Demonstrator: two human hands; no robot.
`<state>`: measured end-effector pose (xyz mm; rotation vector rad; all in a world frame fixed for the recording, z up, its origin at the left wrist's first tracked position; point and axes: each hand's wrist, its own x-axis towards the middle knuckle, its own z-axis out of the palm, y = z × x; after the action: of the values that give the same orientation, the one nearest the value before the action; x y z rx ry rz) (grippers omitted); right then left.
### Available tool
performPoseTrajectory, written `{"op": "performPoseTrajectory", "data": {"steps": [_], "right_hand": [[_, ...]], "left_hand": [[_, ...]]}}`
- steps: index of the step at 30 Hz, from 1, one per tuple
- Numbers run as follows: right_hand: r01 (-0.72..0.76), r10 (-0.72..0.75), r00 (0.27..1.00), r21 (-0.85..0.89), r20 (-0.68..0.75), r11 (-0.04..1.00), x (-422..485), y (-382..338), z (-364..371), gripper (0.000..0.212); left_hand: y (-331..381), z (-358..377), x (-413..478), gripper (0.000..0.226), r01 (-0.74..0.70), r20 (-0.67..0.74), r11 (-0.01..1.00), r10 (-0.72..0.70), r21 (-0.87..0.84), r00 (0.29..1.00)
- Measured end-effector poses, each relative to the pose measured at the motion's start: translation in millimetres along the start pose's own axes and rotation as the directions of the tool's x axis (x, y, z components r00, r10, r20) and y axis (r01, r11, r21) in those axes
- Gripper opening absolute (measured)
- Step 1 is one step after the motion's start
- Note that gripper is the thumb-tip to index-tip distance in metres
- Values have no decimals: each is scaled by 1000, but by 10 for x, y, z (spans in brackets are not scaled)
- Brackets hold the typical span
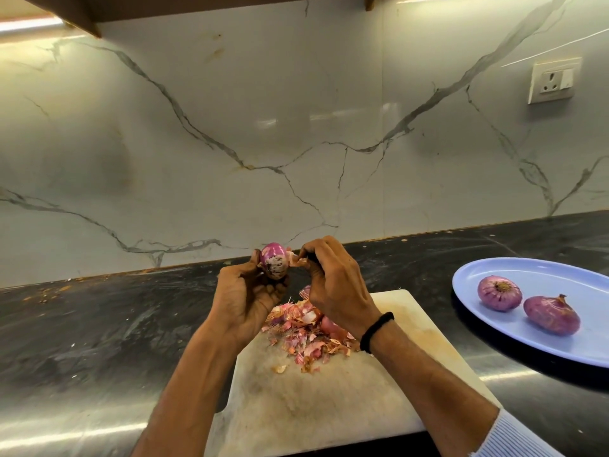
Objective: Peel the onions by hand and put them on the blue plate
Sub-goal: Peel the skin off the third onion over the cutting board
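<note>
On the tabletop [99, 324], a cutting board [329, 407] is sitting at the near edge. The blue plate [543, 275] by the right edge is already carrying two peeled onions [499, 292]. Above the board, the left grip [244, 295] is cupping a third onion [273, 263], partly bared, while the right grip [333, 285] is pinching its loose skin [295, 259]. More peeling is seemingly remaining.

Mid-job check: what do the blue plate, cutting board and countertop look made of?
Blue plate: probably plastic or melamine; even pale colour, smooth soft sheen, thin rim. Cutting board: likely white plastic, possibly stone; dull, scuffed, stained surface. Countertop: polished dark stone, perhaps granite; mottled veining and sharp light reflections.
</note>
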<state>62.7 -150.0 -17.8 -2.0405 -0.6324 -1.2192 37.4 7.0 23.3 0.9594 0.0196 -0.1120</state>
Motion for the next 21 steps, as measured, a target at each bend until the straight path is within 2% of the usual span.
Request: {"op": "performPoseTrajectory", "data": {"steps": [1, 3, 5, 7, 10, 12, 15, 18, 21], "right_hand": [[-14, 14, 1000, 47, -7, 999, 6, -14, -7, 15], [-82, 82, 997, 170, 6, 982, 18, -62, -41, 24], [-190, 178, 981, 250, 71, 949, 27, -92, -67, 34], [-296, 265, 954, 291, 143, 910, 34, -84, -57, 34], [-422, 371, 907, 420, 200, 803, 47, -65, -25, 26], [-479, 431, 875, 533, 223, 697, 56, -73, -16, 21], [-519, 497, 834, 650, 241, 555, 51, -92, -13, 20], [-534, 549, 790, 745, 272, 400, 37, -101, -15, 19], [-551, 594, 762, 741, 260, 383, 42, -117, -5, 13]], "left_hand": [[-3, -3, 4, 32, -17, -5, 999, 17, 38, 1000], [-14, -2, 10, 31, -64, -22, 989, 68, 133, 997], [-27, -8, 20, 31, -94, -19, 975, 100, 202, 995], [-46, -14, 39, 30, -114, 0, 962, 118, 249, 993], [-69, -14, 69, 28, -139, 11, 939, 143, 313, 990], [-81, -27, 97, 31, -180, 39, 926, 178, 333, 983], [-85, -48, 122, 44, -236, 105, 910, 212, 341, 972], [-88, -62, 139, 40, -265, 144, 894, 227, 360, 963], [-103, -74, 145, 37, -306, 194, 870, 248, 385, 949]]}}
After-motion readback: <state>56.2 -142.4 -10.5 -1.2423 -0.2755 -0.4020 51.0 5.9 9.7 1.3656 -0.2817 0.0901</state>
